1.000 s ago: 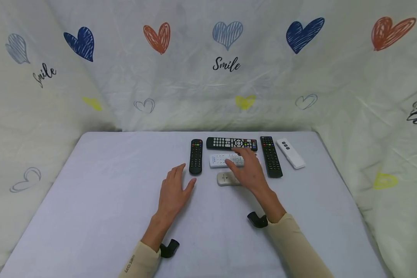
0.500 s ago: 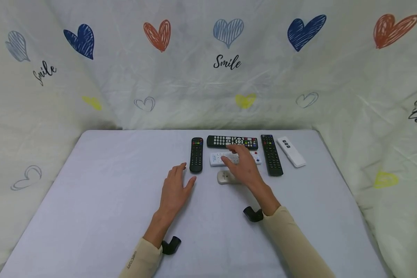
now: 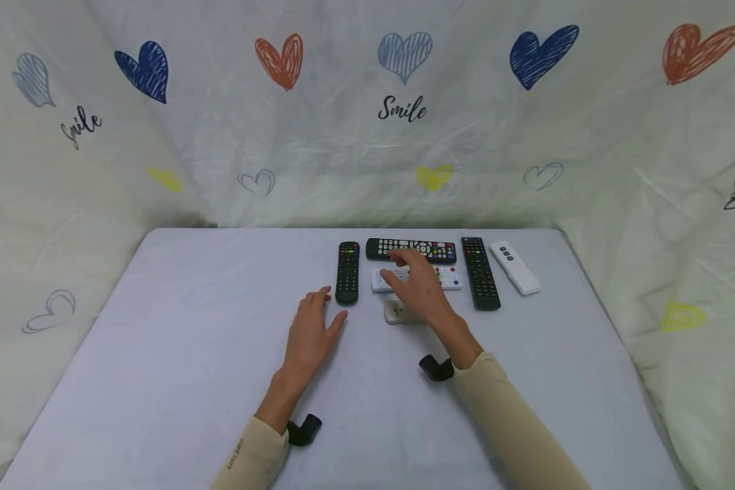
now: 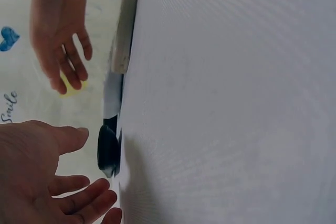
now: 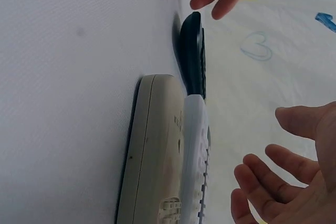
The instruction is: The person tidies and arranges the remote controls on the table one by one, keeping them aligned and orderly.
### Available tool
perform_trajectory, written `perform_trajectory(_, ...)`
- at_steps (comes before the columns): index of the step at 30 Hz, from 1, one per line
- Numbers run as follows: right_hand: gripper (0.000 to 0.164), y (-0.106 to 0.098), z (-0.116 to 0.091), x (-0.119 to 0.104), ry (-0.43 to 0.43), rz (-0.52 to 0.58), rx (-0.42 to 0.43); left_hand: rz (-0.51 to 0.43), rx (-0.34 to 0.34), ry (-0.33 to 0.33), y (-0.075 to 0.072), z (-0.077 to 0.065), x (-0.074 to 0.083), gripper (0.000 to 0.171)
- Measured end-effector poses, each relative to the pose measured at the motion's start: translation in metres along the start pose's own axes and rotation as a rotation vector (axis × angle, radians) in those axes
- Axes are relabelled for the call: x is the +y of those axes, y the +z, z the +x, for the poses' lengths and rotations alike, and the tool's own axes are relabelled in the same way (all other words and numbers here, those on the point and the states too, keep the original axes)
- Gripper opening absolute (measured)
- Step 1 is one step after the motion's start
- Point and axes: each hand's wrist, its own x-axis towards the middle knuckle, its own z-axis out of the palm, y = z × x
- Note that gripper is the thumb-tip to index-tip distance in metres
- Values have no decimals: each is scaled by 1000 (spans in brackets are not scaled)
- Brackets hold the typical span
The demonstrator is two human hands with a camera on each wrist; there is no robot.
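Fingers point(image 5: 268, 178) loose and parted on both hands: the right hand point(image 3: 422, 289) hovers above the white many-buttoned remote point(image 3: 448, 278), the left hand point(image 3: 309, 333) is just beside the leftmost black remote point(image 3: 347, 272), and a beige remote point(image 3: 397, 313) lies nearer on the desk point(image 3: 190, 340).

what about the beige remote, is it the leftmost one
No, in the head view a black remote lies farther left than the beige remote.

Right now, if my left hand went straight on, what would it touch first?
Probably the nearest black remote, just ahead and right of your left hand; depth is unclear, so it might narrowly miss.
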Motion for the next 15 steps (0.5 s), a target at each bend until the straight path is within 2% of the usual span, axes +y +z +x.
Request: perform_trajectory(15,45,8,20,-6,-16,47,-19,-6,-12,-1,2,3,-1,60)
